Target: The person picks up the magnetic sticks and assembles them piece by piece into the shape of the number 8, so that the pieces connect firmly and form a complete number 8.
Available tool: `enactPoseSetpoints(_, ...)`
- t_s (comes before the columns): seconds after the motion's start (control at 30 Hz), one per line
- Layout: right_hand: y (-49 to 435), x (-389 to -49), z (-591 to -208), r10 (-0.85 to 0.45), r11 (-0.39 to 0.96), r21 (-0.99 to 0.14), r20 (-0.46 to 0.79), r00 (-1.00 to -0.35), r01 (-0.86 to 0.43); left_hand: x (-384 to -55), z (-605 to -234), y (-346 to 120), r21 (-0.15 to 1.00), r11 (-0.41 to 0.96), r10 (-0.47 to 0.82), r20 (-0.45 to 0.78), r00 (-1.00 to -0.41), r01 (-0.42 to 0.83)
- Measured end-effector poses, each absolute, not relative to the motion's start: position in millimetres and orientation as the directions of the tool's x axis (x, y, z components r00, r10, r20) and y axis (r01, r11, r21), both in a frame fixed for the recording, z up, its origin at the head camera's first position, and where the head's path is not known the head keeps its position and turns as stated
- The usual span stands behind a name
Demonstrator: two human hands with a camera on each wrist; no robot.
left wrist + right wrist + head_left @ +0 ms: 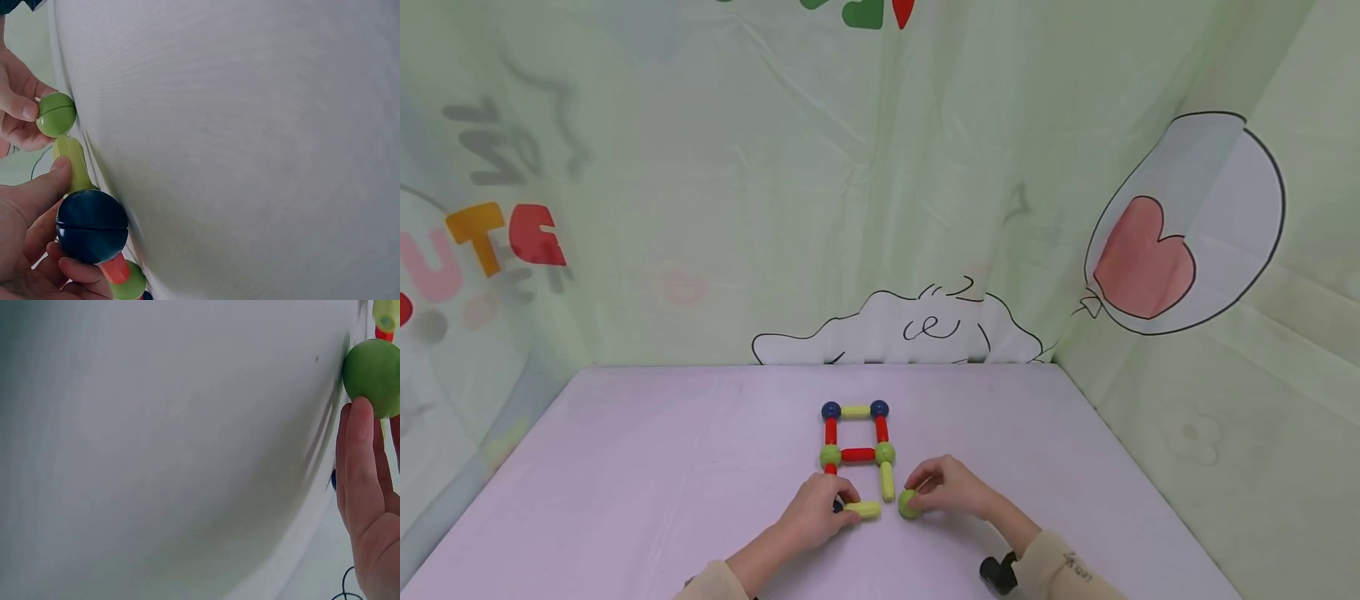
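A ball-and-rod construction lies on the table. Its square has two blue balls (831, 410) at the far corners, two green balls nearer, red rods (857, 455) on three sides and a yellow rod at the back. Another yellow rod (887, 482) points toward me from the right green ball. My left hand (820, 510) grips the near-left corner, thumb on a yellow rod (74, 164) and fingers around the blue ball (92, 226) joined to it. My right hand (951, 487) pinches a loose green ball (374, 378) between thumb and fingers, just right of the two yellow rod ends.
The pale table (700, 433) stretches around the construction, with its far edge against a printed curtain (700, 208). A black device (998, 575) is at the right sleeve. The curtain also closes in both sides.
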State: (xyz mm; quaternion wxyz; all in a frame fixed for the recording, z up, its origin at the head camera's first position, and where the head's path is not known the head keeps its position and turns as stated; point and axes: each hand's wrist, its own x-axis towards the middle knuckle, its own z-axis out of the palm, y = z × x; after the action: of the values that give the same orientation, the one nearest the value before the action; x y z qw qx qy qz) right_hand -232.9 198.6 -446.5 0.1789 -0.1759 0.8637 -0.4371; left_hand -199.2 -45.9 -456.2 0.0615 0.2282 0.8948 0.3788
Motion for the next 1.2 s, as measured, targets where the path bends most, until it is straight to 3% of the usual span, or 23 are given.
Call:
enactPoseSetpoints(0.6,176,-222,-439,-0.517,0.538,-0.825,-0.158,-0.841,-0.176,-200,-454,-46,0.713,0.611,0.453,0.042,-0.891,0.344)
enactPoseSetpoints(1.2,175,-222,-442,-0.439,0.534,-0.843,-0.215,-0.872,-0.061,-199,-452,-46,0.719,0.606,0.455,0.039,-0.890,0.341)
